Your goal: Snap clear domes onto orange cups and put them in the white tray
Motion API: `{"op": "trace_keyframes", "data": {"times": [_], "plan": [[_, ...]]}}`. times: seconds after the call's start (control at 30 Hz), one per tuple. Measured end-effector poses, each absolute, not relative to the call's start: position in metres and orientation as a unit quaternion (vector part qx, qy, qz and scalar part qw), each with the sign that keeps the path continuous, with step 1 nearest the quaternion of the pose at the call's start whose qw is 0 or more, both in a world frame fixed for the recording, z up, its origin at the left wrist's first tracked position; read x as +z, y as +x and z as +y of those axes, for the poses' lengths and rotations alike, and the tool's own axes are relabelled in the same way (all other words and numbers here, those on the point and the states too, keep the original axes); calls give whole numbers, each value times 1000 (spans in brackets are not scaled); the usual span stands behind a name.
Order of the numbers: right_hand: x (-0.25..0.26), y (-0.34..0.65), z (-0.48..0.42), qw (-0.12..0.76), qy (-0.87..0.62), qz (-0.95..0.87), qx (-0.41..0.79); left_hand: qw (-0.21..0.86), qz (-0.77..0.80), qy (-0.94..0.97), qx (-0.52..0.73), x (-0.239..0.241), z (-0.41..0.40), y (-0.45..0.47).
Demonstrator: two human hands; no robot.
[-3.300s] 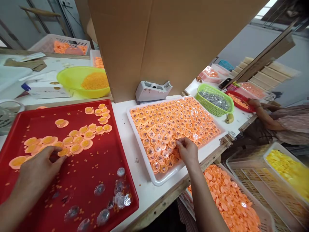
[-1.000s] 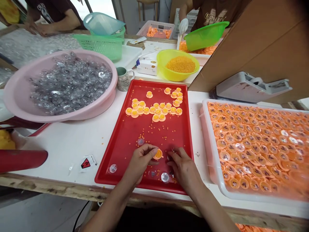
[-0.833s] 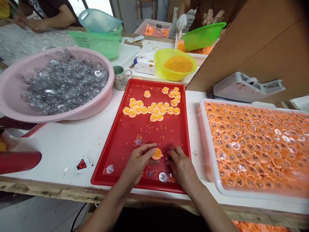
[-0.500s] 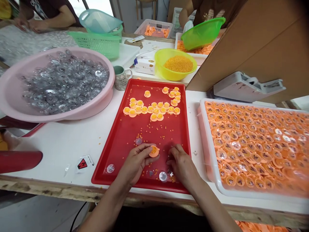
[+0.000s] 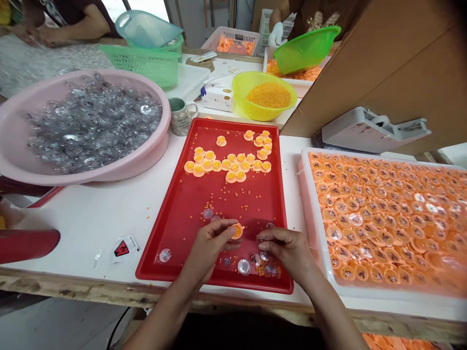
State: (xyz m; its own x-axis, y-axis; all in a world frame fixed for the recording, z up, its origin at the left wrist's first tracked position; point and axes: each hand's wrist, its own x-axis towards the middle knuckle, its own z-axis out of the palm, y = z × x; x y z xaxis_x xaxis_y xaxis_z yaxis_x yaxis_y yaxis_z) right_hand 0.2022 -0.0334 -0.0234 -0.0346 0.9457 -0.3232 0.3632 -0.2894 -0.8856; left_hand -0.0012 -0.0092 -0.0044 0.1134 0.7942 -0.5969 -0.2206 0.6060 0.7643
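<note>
My left hand (image 5: 207, 248) pinches a small orange toy cup (image 5: 237, 231) on a saucer, its round opening filled with yellow-orange bits. To its right, my right hand (image 5: 286, 248) has thumb and fingers brought together on what looks like a clear plastic disc, barely visible at the tips. Both hands are above the near part of a red tray (image 5: 215, 194). Clear discs, such as a shiny one (image 5: 244, 266), lie below them among loose yellow bits. Farther up the tray stand several filled orange cups (image 5: 234, 166).
A pink basin (image 5: 153, 155) of clear plastic pieces stands left, beside a mug (image 5: 180, 121). Behind the tray is a yellow bowl (image 5: 241, 104) of yellow bits. A white bin (image 5: 317, 257) of orange cups and a tape dispenser (image 5: 350, 129) are right. Other people work at the back.
My right hand has lifted from the discs at the tray's near right and moved slightly right, uncovering discs and yellow bits. My left hand still holds the cup, now a little farther right.
</note>
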Motion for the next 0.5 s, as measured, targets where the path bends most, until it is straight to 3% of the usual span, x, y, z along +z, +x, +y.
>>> {"op": "trace_keyframes", "data": {"times": [0.27, 0.5], "plan": [[-10, 190, -30, 347, -569, -428, 610, 721, 539, 253, 353, -1, -14, 9], [-2, 175, -28, 356, -640, -513, 447, 707, 521, 353, 323, 2, -20, 21]]}}
